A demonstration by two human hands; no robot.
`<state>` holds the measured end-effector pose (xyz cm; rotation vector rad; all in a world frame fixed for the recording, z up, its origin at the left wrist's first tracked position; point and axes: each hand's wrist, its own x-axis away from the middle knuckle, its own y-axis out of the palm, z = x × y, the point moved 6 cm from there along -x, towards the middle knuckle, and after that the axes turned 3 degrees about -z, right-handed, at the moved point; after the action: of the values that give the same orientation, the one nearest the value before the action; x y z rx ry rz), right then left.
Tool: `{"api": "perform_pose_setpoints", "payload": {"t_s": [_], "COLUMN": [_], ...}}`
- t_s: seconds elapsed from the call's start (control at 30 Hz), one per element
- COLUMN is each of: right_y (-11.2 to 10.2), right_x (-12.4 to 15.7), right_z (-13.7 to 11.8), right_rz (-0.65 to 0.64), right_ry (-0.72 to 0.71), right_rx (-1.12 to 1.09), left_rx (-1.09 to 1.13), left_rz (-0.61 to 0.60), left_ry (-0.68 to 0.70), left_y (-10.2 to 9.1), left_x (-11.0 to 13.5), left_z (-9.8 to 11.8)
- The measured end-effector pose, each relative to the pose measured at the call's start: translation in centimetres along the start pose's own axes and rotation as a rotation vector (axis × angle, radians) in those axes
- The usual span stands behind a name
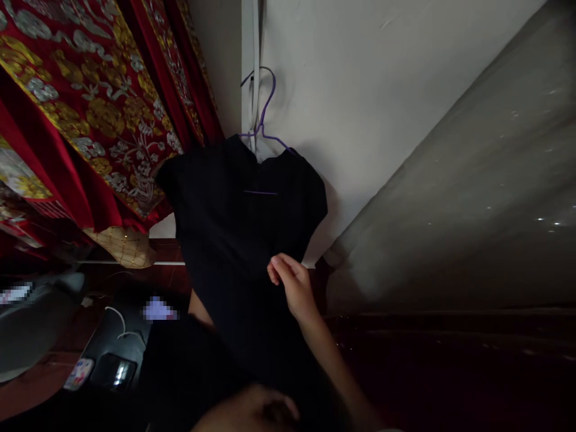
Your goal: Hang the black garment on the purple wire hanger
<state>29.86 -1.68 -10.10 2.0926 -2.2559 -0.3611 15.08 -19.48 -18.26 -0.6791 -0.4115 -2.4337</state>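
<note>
A black dress (234, 234) with short sleeves hangs against the wall on a purple wire hanger (269, 102). My right hand (292, 282) is at its right side, about halfway down, with thumb and fingers pinched together on the dark cloth. Low in the picture, my left hand (247, 411) is against the lower part of the dress. Its fingers curl inward but are blurred and dim, so what they hold, if anything, does not show.
Red cloth embroidered in gold and silver (103, 114) hangs at left. A grey glittery cloth (463, 180) slants down the right. Near the floor at left are a dark phone (112, 372), a patterned case (79, 373), a white cable (121, 324) and a grey rounded object (36, 330).
</note>
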Motion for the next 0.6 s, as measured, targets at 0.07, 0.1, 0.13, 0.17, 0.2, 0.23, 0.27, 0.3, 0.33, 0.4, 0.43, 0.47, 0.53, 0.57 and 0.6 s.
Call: {"api": "perform_pose_setpoints", "payload": {"t_s": [0.07,0.1,0.13,0.17,0.2,0.23,0.27,0.3,0.33,0.4,0.43,0.47,0.53,0.57,0.6], "right_y": [0.0,0.0,-0.1,-0.2,-0.2,-0.2,-0.2,-0.1,0.0,0.4,0.5,0.6,0.6,0.7,0.7], "right_x": [0.0,0.0,0.0,-0.1,-0.2,-0.3,-0.4,-0.5,-0.6,-0.6,-0.6,-0.5,-0.5,-0.7,-1.2], "right_z": [0.1,0.3,0.5,0.7,0.9,1.0,1.1,1.0,0.8,0.4,0.1,-0.1,-0.3,-0.4,-0.3], "right_rz": [-0.015,-0.016,-0.011,-0.004,0.005,0.014,0.017,0.011,-0.005,-0.069,-0.101,-0.120,-0.140,-0.149,-0.156], "right_ry": [0.022,0.034,0.045,0.055,0.064,0.072,0.081,0.092,0.104,0.127,0.135,0.138,0.140,0.146,0.157], "right_rx": [-0.006,-0.014,-0.024,-0.032,-0.038,-0.042,-0.042,-0.039,-0.034,-0.017,-0.010,-0.006,-0.002,-0.003,-0.008], "left_rx": [-0.191,-0.268,-0.301,-0.317,-0.330,-0.339,-0.350,-0.364,-0.381,-0.439,-0.476,-0.508,-0.536,-0.532,-0.524], "left_rz": [0.258,0.340,0.392,0.457,0.531,0.603,0.669,0.722,0.760,0.798,0.816,0.836,0.883,0.911,0.936], "left_ry": [0.033,0.091,0.167,0.242,0.310,0.365,0.406,0.433,0.456,0.495,0.514,0.541,0.611,0.647,0.678], "left_y": [-2.4,-3.6,-4.8,-6.1,-7.4,-8.7,-9.8,-10.7,-11.4,-12.2,-12.4,-12.6,-12.8,-12.9,-13.0], "left_x": [0.9,1.7,2.4,3.1,3.6,3.7,3.4,2.7,1.6,-0.9,-2.2,-3.2,-4.4,-4.6,-4.7], "left_z": [2.2,3.9,5.7,7.6,9.3,10.8,11.9,12.8,13.6,14.6,15.0,15.3,15.9,16.1,16.2]}}
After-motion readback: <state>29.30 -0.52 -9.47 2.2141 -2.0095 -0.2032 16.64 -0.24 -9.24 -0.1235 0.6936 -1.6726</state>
